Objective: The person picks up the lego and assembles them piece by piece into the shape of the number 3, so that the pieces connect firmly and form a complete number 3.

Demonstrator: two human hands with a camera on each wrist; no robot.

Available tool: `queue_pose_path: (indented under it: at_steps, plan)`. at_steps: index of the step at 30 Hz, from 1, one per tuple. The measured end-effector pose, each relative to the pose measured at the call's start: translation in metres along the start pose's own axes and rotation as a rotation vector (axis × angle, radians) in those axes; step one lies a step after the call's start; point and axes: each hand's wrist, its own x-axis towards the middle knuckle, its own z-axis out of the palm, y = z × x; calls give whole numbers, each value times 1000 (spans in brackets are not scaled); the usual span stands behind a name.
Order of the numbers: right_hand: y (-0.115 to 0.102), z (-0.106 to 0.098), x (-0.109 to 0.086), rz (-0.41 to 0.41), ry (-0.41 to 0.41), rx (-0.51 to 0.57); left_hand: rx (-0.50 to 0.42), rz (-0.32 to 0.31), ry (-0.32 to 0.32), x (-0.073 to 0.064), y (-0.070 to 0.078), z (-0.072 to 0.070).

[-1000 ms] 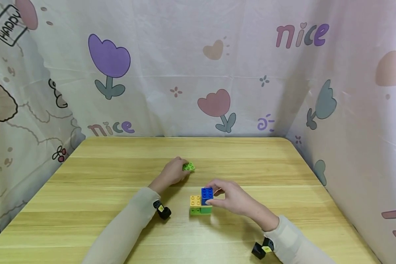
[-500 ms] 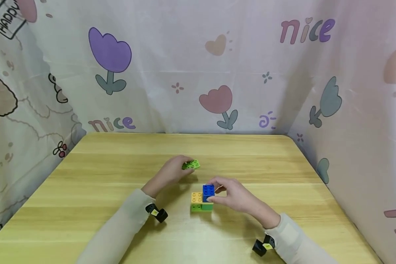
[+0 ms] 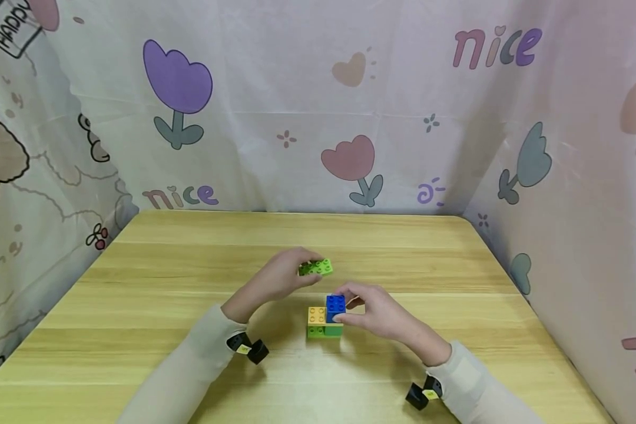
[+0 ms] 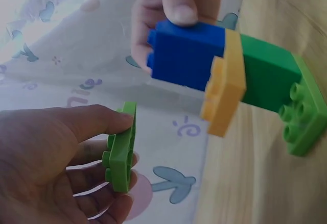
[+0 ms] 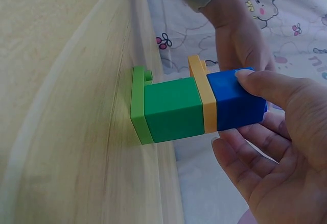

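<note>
My left hand pinches a thin light green toy building brick between thumb and fingers, raised behind the stack. In the left wrist view that light green brick shows its studs toward the palm. The stack has a light green plate at the bottom, a green block on it, a yellow-orange plate above, and a blue block on top. My right hand holds the blue block by its sides. On the left, the yellow-orange plate overhangs the bottom plate.
The stack stands on a wooden table. Behind and beside the table hangs a printed cloth with flowers and lettering. Each sleeve cuff carries a small black camera.
My left hand has lifted the light green brick and brought it right, toward the stack. The right hand stays on the blue block. The head view has tilted slightly.
</note>
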Motion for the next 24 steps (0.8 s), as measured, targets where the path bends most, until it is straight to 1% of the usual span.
queue_pose_path:
  at_steps: [4,9,14,19,24]
  plan:
    - [1,-1,0,-4,0,0,-16,34,-34,-3,6,-3]
    - [1,-1,0,1,-6,3,-58,73,-79,-7,13,-6]
    - [1,-1,0,-6,-13,10,-71,126,-98,-10,19,-6]
    - [1,-2,0,-8,-16,37,-30,138,-106,-12,22,-4]
    - [1,-1,0,-6,-19,42,-12,130,-119,-15,26,-6]
